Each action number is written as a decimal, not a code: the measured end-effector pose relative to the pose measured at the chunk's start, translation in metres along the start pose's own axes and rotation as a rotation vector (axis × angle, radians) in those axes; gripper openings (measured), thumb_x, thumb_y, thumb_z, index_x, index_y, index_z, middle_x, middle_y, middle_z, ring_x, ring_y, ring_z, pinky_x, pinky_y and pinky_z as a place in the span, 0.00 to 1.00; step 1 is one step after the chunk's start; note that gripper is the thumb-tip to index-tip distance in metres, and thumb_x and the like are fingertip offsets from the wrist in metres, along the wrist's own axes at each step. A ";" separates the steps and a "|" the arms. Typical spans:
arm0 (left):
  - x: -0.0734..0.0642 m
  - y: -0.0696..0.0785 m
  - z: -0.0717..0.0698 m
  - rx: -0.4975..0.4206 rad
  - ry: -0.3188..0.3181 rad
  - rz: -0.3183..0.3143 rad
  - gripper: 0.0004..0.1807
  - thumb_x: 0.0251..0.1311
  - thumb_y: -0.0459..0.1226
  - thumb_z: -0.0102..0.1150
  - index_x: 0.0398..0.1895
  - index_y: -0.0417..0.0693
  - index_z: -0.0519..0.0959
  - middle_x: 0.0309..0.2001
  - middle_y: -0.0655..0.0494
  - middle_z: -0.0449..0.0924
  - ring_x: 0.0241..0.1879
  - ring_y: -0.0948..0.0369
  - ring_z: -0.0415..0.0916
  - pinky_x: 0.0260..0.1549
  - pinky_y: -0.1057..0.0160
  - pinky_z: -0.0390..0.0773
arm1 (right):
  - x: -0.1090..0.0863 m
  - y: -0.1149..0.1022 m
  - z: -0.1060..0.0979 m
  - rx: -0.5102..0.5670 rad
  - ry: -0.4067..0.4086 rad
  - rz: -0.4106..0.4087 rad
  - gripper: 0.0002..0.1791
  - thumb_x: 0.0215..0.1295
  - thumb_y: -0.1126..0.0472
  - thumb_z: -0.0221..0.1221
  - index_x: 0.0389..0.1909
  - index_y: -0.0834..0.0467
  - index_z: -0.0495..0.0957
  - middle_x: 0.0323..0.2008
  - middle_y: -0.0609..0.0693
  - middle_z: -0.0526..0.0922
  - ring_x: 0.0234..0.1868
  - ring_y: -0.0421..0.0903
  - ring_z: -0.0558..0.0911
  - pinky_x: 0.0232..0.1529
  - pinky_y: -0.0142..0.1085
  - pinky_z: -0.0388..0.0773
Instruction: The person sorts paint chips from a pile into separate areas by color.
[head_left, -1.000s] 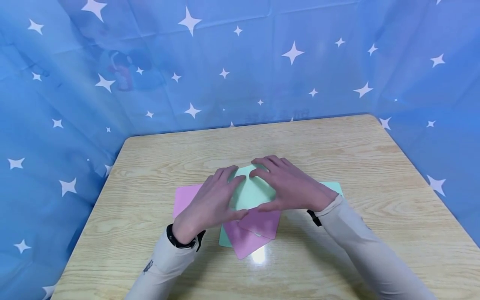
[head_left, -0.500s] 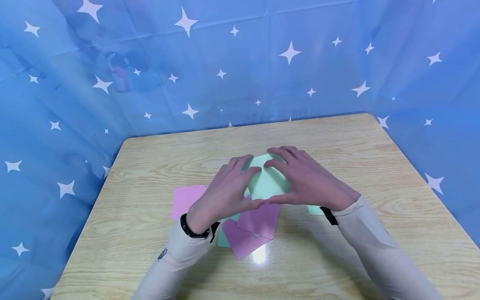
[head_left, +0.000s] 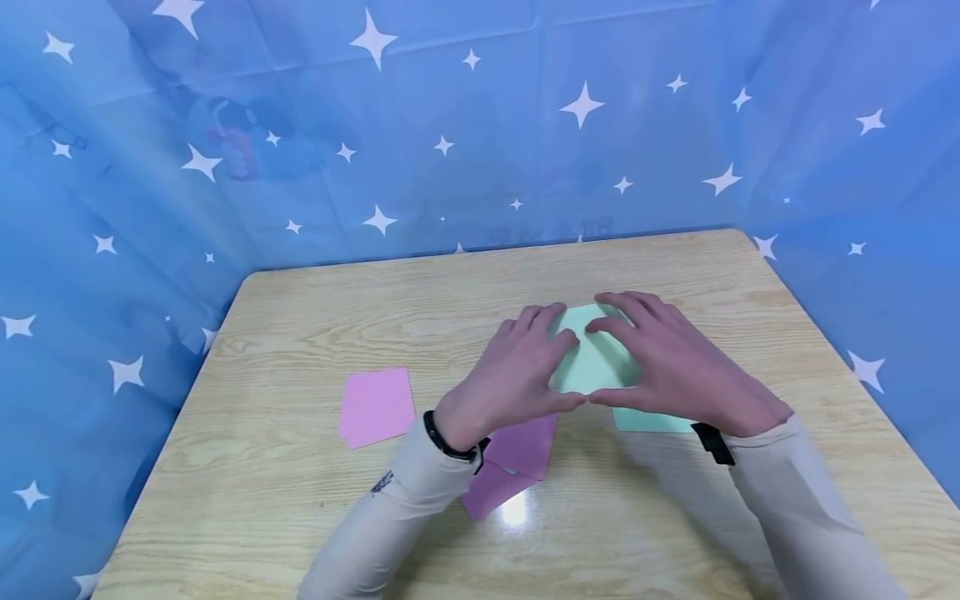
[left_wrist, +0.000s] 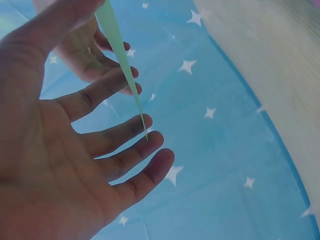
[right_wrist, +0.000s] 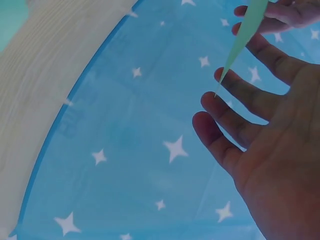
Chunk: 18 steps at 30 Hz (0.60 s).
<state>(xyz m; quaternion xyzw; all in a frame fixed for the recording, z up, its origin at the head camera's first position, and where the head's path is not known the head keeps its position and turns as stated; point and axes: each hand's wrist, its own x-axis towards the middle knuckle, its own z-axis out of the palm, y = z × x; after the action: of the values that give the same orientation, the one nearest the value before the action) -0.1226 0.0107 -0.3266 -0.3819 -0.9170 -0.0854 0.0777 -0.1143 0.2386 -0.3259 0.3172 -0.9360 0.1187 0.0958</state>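
Both hands hold a mint-green square card (head_left: 594, 365) by its opposite side edges, up off the table. My left hand (head_left: 513, 375) has its thumb at the near left corner and its fingers along the left edge. On the other side my right hand (head_left: 675, 367) grips the right edge the same way. In both wrist views the green card (left_wrist: 118, 50) appears nearly edge-on as a thin strip, with fingertips against its edge. Below and partly behind the right hand lies another mint-green card (head_left: 651, 420) on the table.
Overlapping pink cards (head_left: 525, 446) lie near the table's middle, partly covered by the left forearm. Farther left are more pink cards (head_left: 377, 406). The wood-grain table (head_left: 247, 467) meets a blue star-printed curtain (head_left: 480, 125) behind and at both sides.
Both hands have moved right together with the green card, from above the pink cards to above the other green card. More of the pink cards at left now shows.
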 end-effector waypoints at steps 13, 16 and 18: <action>0.034 0.031 0.043 0.076 -0.166 -0.010 0.35 0.51 0.65 0.62 0.58 0.60 0.73 0.69 0.53 0.61 0.66 0.54 0.61 0.56 0.54 0.72 | -0.039 0.027 0.017 0.011 -0.038 0.095 0.38 0.44 0.35 0.72 0.55 0.50 0.77 0.67 0.56 0.66 0.66 0.59 0.64 0.59 0.59 0.62; 0.040 0.039 0.055 0.081 -0.214 -0.024 0.35 0.50 0.66 0.62 0.59 0.61 0.73 0.67 0.55 0.62 0.65 0.55 0.62 0.56 0.55 0.71 | -0.047 0.033 0.024 0.012 -0.081 0.125 0.39 0.44 0.33 0.71 0.55 0.49 0.76 0.67 0.57 0.66 0.66 0.60 0.64 0.57 0.62 0.63; 0.043 0.044 0.063 0.085 -0.232 -0.030 0.35 0.50 0.67 0.62 0.58 0.61 0.73 0.66 0.55 0.64 0.63 0.56 0.63 0.54 0.55 0.71 | -0.052 0.037 0.028 0.014 -0.106 0.138 0.39 0.44 0.31 0.69 0.55 0.49 0.76 0.67 0.58 0.65 0.66 0.62 0.64 0.55 0.63 0.64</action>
<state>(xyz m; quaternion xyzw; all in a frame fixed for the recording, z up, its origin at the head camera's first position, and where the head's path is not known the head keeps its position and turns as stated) -0.1261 0.0843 -0.3744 -0.3720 -0.9281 -0.0028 -0.0143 -0.0997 0.2893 -0.3719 0.2585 -0.9585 0.1147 0.0353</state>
